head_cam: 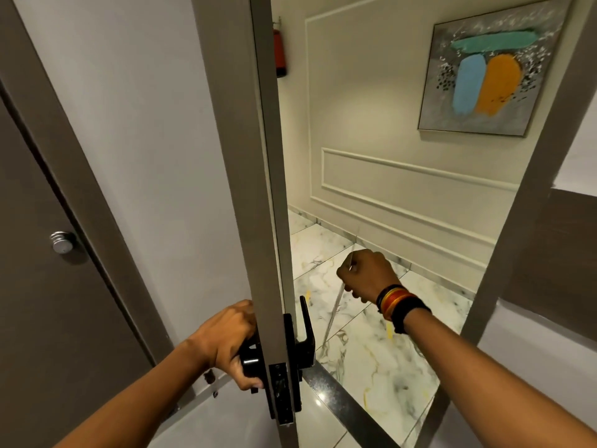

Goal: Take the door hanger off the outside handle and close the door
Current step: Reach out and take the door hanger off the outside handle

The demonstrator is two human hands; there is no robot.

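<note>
The grey door (245, 163) stands open, edge-on toward me. My left hand (231, 342) is closed around the black inside handle (250, 358). On the other side of the door the black outside handle (307, 321) juts upward with nothing hanging on it. To its right, out over the corridor floor, my right hand (365, 274) grips the door hanger (334, 310), a thin pale card seen edge-on that hangs down from my fingers. The card is clear of the handle. Coloured bands circle my right wrist.
A black lock plate (280, 392) sits in the door's edge. The door frame (529, 189) rises on the right. Beyond lie a marble floor (371, 360), a dark threshold strip (342, 405), a panelled wall with a painting (491, 69), and a red extinguisher (280, 53). A brown door with a round knob (63, 242) is at left.
</note>
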